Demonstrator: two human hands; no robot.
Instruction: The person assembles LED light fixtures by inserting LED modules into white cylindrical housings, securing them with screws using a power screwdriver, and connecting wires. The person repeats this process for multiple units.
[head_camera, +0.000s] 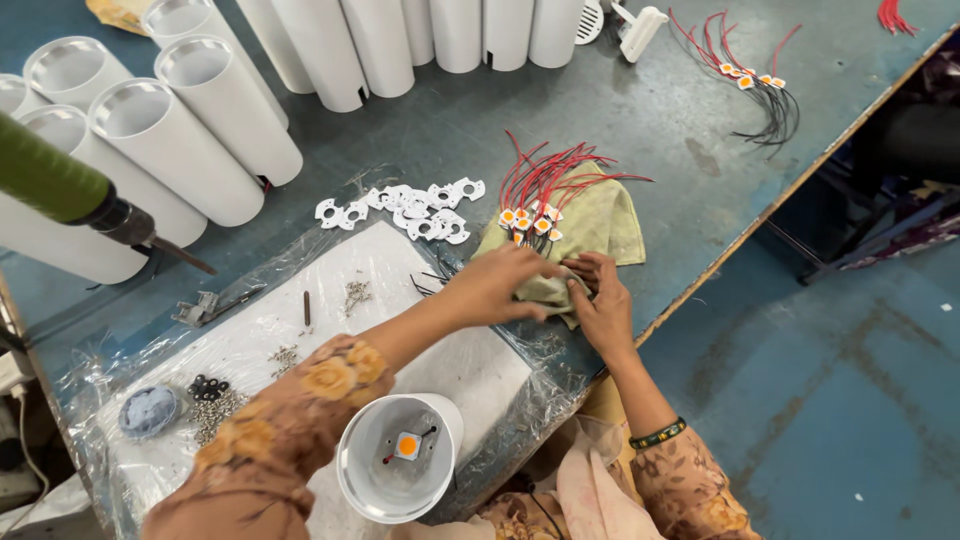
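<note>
White cylindrical housing, crumpled cloth

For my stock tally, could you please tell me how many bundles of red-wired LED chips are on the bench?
2: one bundle lies on the yellow cloth just beyond both hands; the other bundle lies near the bench's far right edge. More may be out of view.

Head-worn view, steeply down, near workbench

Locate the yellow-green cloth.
Head view, right of centre: the yellow-green cloth lies near the table edge, under both hands, with red-wired chips on it.
</note>
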